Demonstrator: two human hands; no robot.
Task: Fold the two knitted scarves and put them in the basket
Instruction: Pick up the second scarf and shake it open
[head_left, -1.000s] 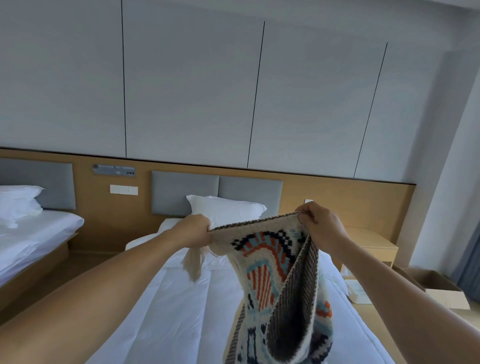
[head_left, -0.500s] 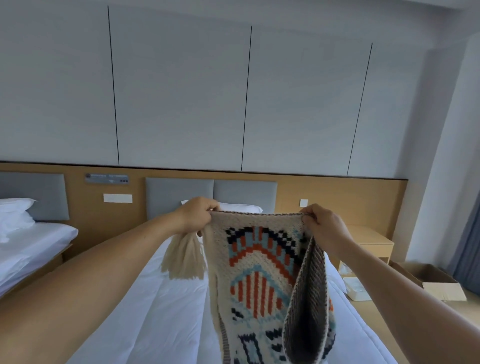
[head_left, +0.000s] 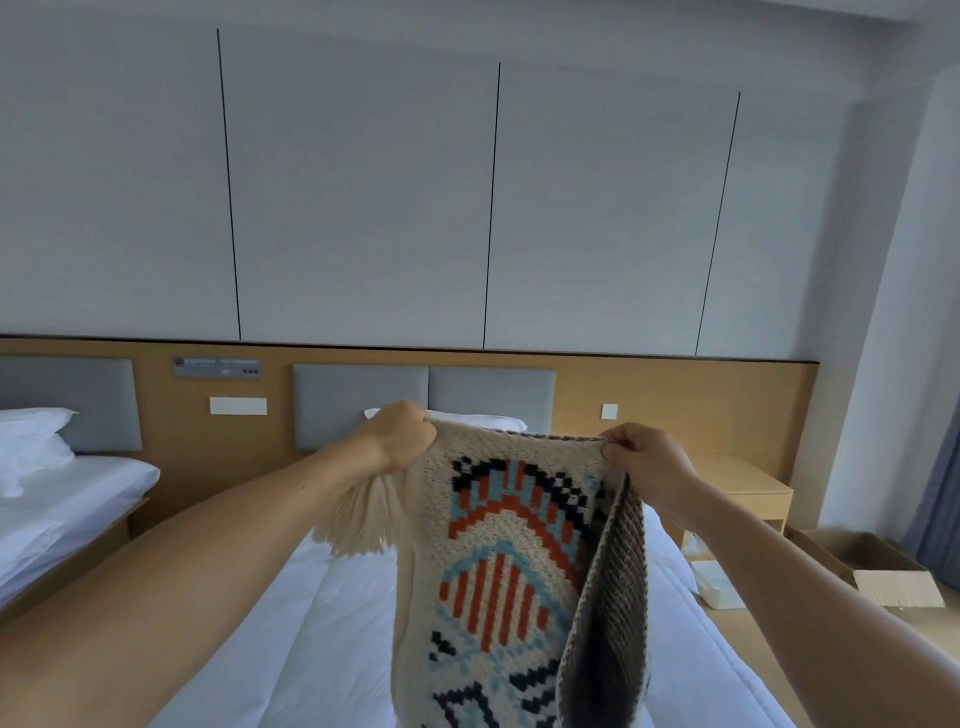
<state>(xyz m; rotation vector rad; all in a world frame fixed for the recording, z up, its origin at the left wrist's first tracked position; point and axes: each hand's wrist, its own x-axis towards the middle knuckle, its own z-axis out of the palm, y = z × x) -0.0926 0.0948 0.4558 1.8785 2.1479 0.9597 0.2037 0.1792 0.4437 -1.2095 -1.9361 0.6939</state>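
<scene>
Up and apart go both hands since a second ago: the top edge of the scarf, which sagged in a loose curve between them, is now pulled out nearly straight and level, and the patterned face has swung round to look squarely at the camera.

Left hand (head_left: 402, 435) is closed in a fist on the left top corner of the cream knitted scarf with the orange, blue and black pattern (head_left: 498, 561), with the cream tassel fringe (head_left: 363, 519) spilling down below the knuckles. Right hand (head_left: 644, 462) is pinched shut on the right top corner, fingertips (head_left: 610, 448) curled over the edge. Both arms are stretched out in front, and the scarf hangs in the air above the near bed with the white quilt (head_left: 322, 623), not lying on it. At the right side a second layer drops away, showing a grey ribbed reverse (head_left: 613, 597), so the length looks doubled over already; how far down it hangs I can't tell, as it runs out of the bottom of the shot.

My read: this is the folding step on the first scarf, edges being lined up. No second scarf and no basket in view, so the task looks early. Next move, I'd say, calls for keeping the top edge taut, matching the corners, then bringing the hands together or lowering the piece onto the quilt to halve it again. Thick soft knit, so the layers may slide out of line.
</scene>
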